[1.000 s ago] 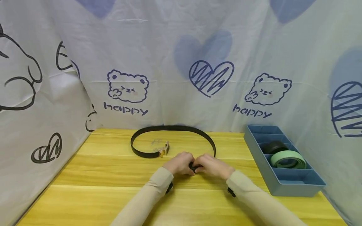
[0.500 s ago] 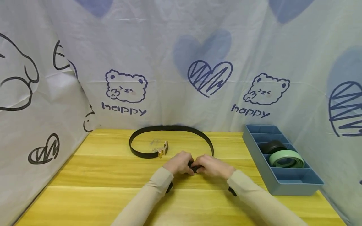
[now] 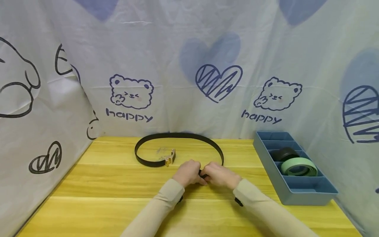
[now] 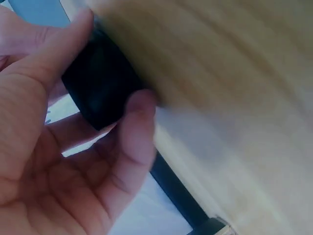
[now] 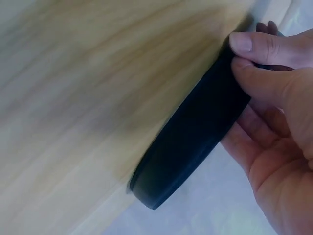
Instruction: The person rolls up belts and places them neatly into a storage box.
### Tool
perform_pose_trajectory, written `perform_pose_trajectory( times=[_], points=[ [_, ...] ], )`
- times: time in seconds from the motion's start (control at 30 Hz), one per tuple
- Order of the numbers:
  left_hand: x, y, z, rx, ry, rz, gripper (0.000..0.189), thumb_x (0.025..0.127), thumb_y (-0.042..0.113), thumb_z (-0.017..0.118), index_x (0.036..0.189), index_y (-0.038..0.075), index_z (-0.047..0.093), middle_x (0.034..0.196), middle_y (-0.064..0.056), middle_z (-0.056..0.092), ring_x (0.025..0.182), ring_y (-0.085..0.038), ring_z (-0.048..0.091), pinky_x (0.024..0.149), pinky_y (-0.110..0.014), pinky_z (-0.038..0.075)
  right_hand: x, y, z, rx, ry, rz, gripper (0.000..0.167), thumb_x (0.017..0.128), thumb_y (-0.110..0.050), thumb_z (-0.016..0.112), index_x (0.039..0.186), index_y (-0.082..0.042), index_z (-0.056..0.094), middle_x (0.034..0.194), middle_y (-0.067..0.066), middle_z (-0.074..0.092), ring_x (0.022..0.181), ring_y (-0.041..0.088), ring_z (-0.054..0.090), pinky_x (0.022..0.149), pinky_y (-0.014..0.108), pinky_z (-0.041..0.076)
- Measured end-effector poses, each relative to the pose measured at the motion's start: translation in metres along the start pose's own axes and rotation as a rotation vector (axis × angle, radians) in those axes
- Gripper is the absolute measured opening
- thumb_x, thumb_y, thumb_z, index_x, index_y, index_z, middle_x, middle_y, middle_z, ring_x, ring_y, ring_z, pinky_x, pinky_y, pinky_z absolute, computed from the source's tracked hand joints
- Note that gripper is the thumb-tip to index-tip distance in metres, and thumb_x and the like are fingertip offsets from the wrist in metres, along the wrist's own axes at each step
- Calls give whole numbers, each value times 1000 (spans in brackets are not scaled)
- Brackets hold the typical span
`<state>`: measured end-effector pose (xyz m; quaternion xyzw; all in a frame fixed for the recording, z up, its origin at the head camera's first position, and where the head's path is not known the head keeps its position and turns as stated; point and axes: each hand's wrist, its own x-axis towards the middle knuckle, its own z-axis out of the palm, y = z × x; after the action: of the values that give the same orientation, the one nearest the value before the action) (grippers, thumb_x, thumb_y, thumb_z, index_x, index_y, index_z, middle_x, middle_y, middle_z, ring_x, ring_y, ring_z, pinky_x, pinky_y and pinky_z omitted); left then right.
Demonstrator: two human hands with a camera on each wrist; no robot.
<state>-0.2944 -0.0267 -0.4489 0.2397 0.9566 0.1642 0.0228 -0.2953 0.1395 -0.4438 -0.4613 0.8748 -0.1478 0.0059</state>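
A black belt (image 3: 180,135) stands on its edge in a wide loop on the table. Its gold-coloured buckle (image 3: 168,160) lies at the left end of the loop, turned inward. At the other end, my left hand (image 3: 189,173) grips the strap, and the left wrist view shows the dark strap (image 4: 100,81) between its thumb and fingers. My right hand (image 3: 220,175) pinches the same strap right beside it. From there the strap (image 5: 190,127) curves away in the right wrist view. The fingers hide the very tip of the belt.
A blue-grey divided box (image 3: 306,199) stands at the right of the table (image 3: 103,184). Inside it are a coiled green belt (image 3: 300,161) and a coiled black belt (image 3: 285,154). A printed white cloth (image 3: 174,105) hangs behind and along the sides.
Both hands stay at the belt's end. The fingers now cover more of the dark strap between them, and the left hand and both forearms have shifted slightly. The loop keeps its shape.
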Motion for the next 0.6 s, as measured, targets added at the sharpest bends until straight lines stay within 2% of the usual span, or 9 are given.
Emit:
perform_pose_trajectory(
  times=[0.07, 0.17, 0.27, 0.37, 0.47, 0.53, 0.6],
  points=[
    [0, -1, 1, 14, -3, 18, 38, 68, 43, 89, 64, 17, 62, 57, 5, 54, 51, -9, 43, 51, -24, 40, -1, 0, 0, 0, 4, -8, 25, 86, 7, 65, 80, -17, 72, 71, -4, 66, 57, 0, 40, 55, 14, 36],
    [2, -4, 1, 0, -40, 57, 31, 71, 37, 88, 69, 16, 65, 63, 5, 59, 54, -9, 48, 55, -22, 43, -3, 1, 1, -11, -7, -25, 24, 86, 7, 66, 86, -17, 73, 78, -4, 68, 63, 2, 49, 60, 15, 40],
    [4, -6, -1, -28, -101, 84, 23, 74, 30, 87, 78, 16, 70, 73, 5, 64, 63, -7, 53, 61, -21, 46, -5, 2, 0, -38, -28, -47, 18, 89, 0, 69, 96, -16, 72, 90, -3, 69, 76, 5, 59, 69, 18, 47],
    [4, -8, -5, -54, -168, 108, 18, 76, 24, 86, 87, 18, 74, 82, 7, 67, 69, -6, 55, 67, -21, 47, -7, 1, 0, -66, -30, -64, 14, 88, -9, 73, 100, -16, 71, 96, -3, 69, 83, 7, 61, 74, 22, 50],
    [3, -9, -7, -78, -203, 122, 17, 76, 21, 86, 88, 18, 74, 83, 8, 67, 70, -6, 55, 67, -22, 47, -6, -1, -1, -81, -19, -67, 10, 87, -12, 74, 95, -16, 69, 89, -3, 69, 75, 6, 59, 69, 22, 48],
    [2, -10, -7, -83, -187, 117, 18, 76, 25, 86, 83, 18, 72, 79, 8, 64, 67, -6, 53, 65, -22, 45, -4, -3, 0, -85, -14, -61, 6, 87, -13, 74, 89, -16, 68, 81, -4, 68, 66, 3, 54, 63, 19, 44],
    [-1, -11, -6, -87, -152, 109, 23, 74, 33, 87, 77, 18, 69, 73, 8, 61, 62, -6, 50, 60, -22, 44, -2, -5, 1, -89, -10, -48, 11, 88, -10, 73, 83, -17, 67, 71, -5, 64, 58, 1, 46, 57, 16, 39]
  ],
)
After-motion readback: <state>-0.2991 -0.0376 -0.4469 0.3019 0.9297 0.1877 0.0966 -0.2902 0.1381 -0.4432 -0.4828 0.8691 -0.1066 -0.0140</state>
